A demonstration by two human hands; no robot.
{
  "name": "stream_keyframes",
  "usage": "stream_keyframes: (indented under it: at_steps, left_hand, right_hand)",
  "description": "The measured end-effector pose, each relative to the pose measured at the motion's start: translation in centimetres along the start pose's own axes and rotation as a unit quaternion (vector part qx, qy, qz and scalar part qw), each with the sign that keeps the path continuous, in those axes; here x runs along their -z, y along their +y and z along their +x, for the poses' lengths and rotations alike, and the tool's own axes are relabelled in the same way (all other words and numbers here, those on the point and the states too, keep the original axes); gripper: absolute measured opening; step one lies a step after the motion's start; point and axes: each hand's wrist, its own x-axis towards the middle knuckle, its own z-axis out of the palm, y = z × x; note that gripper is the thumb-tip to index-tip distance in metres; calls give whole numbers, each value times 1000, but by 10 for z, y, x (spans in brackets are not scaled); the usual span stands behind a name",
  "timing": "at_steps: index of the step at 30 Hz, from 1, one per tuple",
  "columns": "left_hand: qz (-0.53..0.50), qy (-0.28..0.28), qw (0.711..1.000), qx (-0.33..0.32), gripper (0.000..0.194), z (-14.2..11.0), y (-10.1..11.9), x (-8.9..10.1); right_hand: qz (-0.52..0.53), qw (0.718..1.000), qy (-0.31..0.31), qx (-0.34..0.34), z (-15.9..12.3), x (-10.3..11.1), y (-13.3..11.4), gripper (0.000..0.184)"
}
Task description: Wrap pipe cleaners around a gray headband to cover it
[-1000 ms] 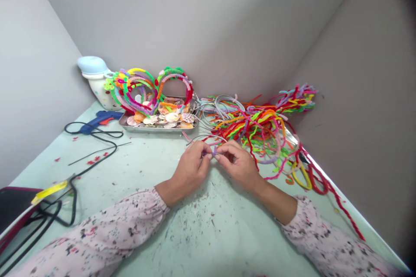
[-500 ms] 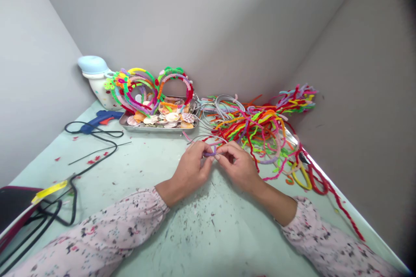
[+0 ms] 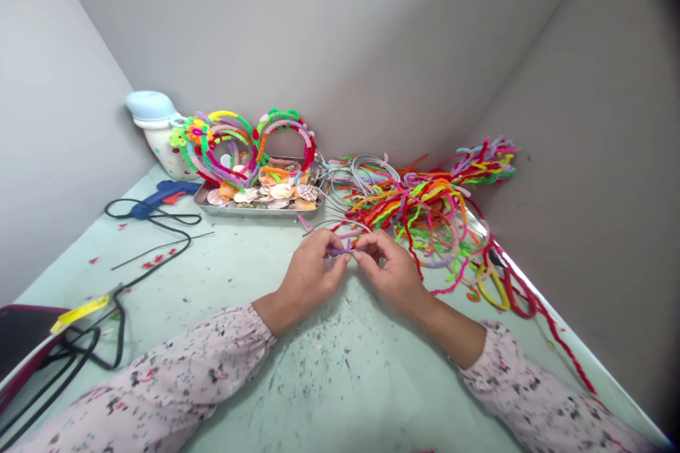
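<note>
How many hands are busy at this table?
2: the left hand and the right hand, close together above the table, with a small purple piece between them. No other hands show.

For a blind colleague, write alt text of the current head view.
A person's left hand and right hand meet at a purple pipe cleaner over a green tabletop. Behind: colorful pipe-cleaner hoops at a metal tray of seashells; blue glue gun left, tangled pipe cleaners right.

Pale pink sleeves [image 3: 159, 375], floral print (gathered cuffs [image 3: 262, 321]).
</note>
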Motion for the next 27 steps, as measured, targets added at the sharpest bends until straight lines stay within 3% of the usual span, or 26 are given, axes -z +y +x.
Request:
stream_keyframes:
  at_steps: [10,19,27]
  left_hand:
    - [-15,-1,1000,21,4,0,4,2]
    - [-19,47,994,-98,6,1,-1,1]
    - [-35,53,992,-111,13,2,-3,0]
  right_hand:
    - [-14,1000,-9,7,1,1,-2,4]
    - [10,1000,1,-8,0,0,2,6]
    - [6,1000,-2,-11,1,1,2,6]
